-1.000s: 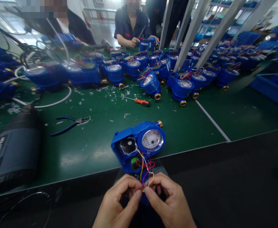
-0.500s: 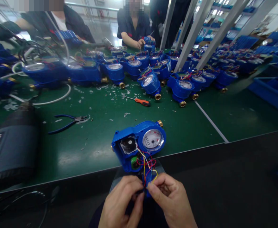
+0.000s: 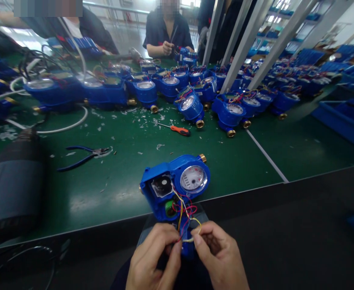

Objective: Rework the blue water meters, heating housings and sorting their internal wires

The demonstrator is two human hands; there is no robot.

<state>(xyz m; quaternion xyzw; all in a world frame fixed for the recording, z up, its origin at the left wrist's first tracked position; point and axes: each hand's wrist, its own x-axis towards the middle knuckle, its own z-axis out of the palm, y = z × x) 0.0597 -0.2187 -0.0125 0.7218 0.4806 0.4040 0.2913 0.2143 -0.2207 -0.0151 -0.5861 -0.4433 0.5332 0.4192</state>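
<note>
A blue water meter (image 3: 175, 168) with a round dial rests at the front edge of the green bench, its side compartment uncovered. Inside that compartment sit a black part and a green cylindrical part (image 3: 170, 208). Red, yellow and white wires (image 3: 180, 219) run out of it towards me. My left hand (image 3: 154, 255) is closed, pinching a red wire between thumb and forefinger. Opposite it, my right hand (image 3: 221, 253) pinches a yellow wire that loops up from its fingertips. A pale wire end spans the small gap between both hands. Behind them is a blue piece (image 3: 189, 250), partly hidden.
Blue-handled pliers (image 3: 83, 157) and an orange screwdriver (image 3: 180, 130) lie on the green bench (image 3: 128, 181). A heat gun (image 3: 13, 185) stands at left. Several blue meters (image 3: 146, 92) line the back, with metal posts among them. Two people work across; blue bins (image 3: 343, 125) are at right.
My hands have drawn slightly apart, and a pale wire end now shows between them. Across the bench, a person's hand has lifted away from a meter. The view has shifted a little.
</note>
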